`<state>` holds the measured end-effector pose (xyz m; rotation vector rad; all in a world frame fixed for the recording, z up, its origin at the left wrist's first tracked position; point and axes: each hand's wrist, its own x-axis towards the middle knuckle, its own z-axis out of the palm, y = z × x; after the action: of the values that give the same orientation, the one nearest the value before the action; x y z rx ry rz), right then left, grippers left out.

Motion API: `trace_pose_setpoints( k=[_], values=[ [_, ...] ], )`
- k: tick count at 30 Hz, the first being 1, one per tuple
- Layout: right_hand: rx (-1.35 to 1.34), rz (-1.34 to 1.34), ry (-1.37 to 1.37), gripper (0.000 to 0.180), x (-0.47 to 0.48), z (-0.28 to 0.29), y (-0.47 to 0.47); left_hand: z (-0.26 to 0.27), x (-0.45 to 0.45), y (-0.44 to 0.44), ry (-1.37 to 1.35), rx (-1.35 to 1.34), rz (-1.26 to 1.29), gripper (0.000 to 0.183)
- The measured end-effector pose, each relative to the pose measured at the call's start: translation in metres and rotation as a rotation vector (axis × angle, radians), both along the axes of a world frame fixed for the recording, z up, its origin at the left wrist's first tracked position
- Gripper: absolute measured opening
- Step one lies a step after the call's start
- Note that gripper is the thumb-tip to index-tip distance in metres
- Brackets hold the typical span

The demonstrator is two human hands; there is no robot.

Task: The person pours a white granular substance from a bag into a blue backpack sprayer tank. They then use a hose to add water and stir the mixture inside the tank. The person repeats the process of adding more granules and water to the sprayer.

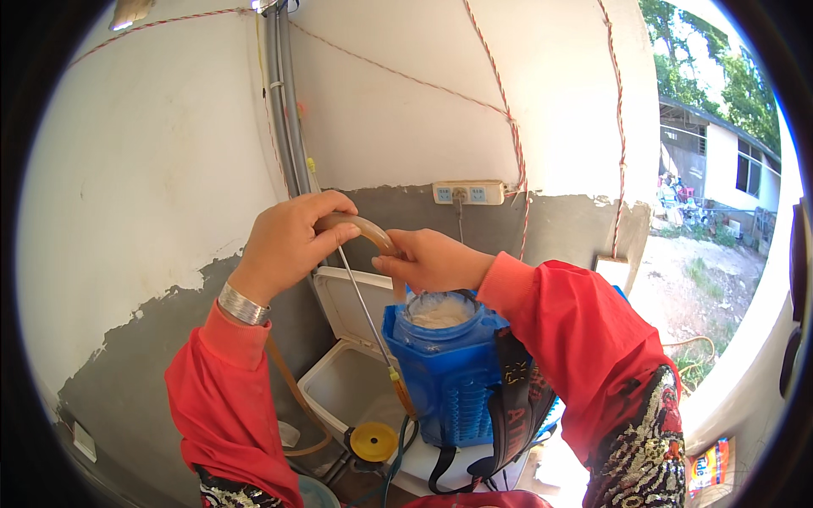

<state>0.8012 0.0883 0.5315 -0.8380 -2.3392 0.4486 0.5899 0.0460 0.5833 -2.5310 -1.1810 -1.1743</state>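
Note:
Both hands hold a bent, tan translucent hose (368,230). My left hand (292,238) pinches its upper part between thumb and fingers. Lower along the bend, my right hand (432,259) grips it. From there the hose runs down beside the round open mouth of a blue plastic backpack sprayer tank (422,374); whether its end is inside cannot be told. Pale, foamy-looking contents (441,312) show within the mouth. A thin metal spray lance (359,289) with yellow-green fittings leans in front of the wall, left of the tank. Black straps (511,387) hang from the tank's right side.
An open white lidded bin (346,381) stands behind and left of the tank. A yellow round disc (374,442) is low in front. On the wall are a power strip (469,192) with a plug and grey pipes (286,101). A Tide packet (710,467) lies lower right.

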Motion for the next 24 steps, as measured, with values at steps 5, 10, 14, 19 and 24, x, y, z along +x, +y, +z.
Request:
trace_pose_setpoints(
  k=[5,10,14,19,24],
  values=[
    [0.078,-0.031,-0.012,0.029,0.001,0.000,-0.001,-0.003,0.000,0.002,-0.018,0.040,-0.025,0.021],
    [0.160,-0.106,-0.088,0.029,0.010,0.001,0.005,-0.007,0.007,0.004,-0.042,0.000,-0.016,0.021],
    [0.236,-0.161,-0.154,0.029,0.017,0.001,0.008,-0.019,0.013,0.008,-0.053,0.040,0.004,0.023],
    [0.262,-0.194,-0.203,0.029,0.027,0.001,0.006,-0.030,0.022,0.009,-0.056,0.077,0.027,0.023],
    [0.304,-0.226,-0.221,0.029,0.035,0.004,0.006,-0.036,0.029,0.010,-0.088,0.109,0.013,0.023]
  ],
)
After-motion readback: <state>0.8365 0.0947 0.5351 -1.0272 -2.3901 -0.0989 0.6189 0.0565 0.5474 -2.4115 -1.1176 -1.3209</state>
